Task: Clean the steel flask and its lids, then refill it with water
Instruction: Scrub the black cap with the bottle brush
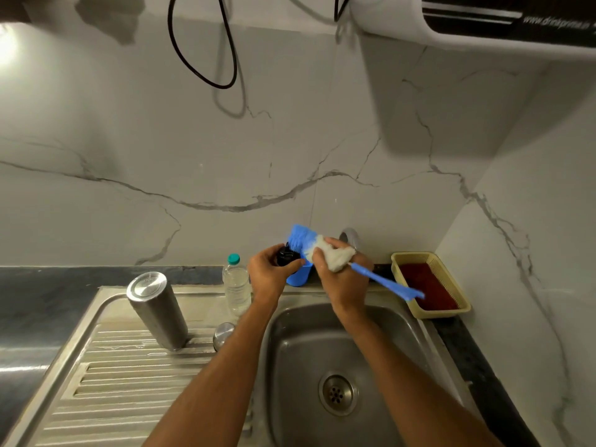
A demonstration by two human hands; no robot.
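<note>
Centre frame, we count two hands: our left hand (269, 275) grips one black lid (285, 255), our right hand (338, 272) holds one blue brush (322, 250); one steel flask (157, 309) stands lower left.

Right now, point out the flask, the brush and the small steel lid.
flask (157, 309): head view, on its steel side wall.
brush (301, 236): head view, on the blue bristles.
small steel lid (223, 332): head view, on its domed top.

The left hand (269, 274) is hiding most of a black object (285, 254). The white appliance (483, 24) is running off the top edge.
</note>
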